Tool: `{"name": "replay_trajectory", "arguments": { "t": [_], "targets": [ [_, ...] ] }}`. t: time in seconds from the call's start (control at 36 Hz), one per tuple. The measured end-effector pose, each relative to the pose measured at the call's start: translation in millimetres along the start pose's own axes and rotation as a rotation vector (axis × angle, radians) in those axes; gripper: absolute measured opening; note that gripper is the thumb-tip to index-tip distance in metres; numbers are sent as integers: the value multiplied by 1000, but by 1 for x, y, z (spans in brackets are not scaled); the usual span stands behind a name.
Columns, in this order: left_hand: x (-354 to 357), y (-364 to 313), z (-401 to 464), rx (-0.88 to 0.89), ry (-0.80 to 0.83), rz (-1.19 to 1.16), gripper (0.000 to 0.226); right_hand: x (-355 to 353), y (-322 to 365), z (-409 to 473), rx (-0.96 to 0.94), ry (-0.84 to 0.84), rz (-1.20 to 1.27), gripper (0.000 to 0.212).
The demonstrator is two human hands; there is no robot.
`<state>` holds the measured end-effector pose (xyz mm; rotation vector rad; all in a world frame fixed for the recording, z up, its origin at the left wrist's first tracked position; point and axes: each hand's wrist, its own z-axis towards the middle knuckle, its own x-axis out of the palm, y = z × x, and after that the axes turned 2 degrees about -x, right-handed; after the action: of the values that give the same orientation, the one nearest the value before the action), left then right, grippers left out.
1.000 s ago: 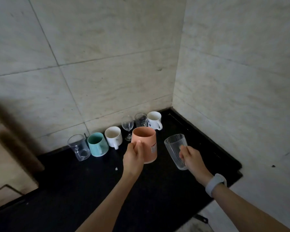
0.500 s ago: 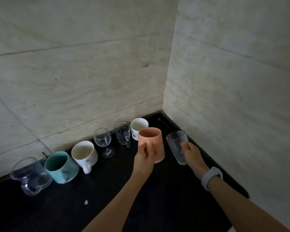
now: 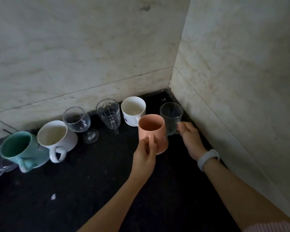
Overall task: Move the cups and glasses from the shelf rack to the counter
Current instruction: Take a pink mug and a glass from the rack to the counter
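Left hand (image 3: 145, 158) grips the salmon-pink mug (image 3: 152, 131); right hand (image 3: 190, 136) pinches the ribbed glass mug (image 3: 171, 118) by its handle.
Head view: both hang low over the black counter (image 3: 90, 190) corner, beside the row. Glass looks slick and brittle; handles are safest.

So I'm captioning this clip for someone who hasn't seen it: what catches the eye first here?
The salmon-pink mug stands out, held in the left hand above the black counter. Beside it, the right hand holds a ribbed clear glass mug close to the corner wall. Along the back wall runs a row of cups, with a teal mug at far left.
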<state>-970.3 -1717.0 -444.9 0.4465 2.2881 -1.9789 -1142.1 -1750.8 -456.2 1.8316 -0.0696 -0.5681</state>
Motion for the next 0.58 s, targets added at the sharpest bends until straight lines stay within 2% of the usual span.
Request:
{"name": "replay_trajectory", "arguments": {
  "t": [0.08,0.17,0.33,0.5,0.58],
  "targets": [
    [-1,1,-1,11,0,17,31,11,4,16,-3,4,-15,22],
    [-3,1,-1,16,-2,21,29,18,6,31,-18,-15,-34,29],
    [-9,3,-6,9,-4,-7,31,31,11,48,3,12,19,29],
    [-23,9,-13,-5,-17,-23,34,36,21,53,-20,5,-1,22],
    [-29,12,-17,-11,-26,-33,34,36,25,55,-26,-33,-36,30]
  ]
}}
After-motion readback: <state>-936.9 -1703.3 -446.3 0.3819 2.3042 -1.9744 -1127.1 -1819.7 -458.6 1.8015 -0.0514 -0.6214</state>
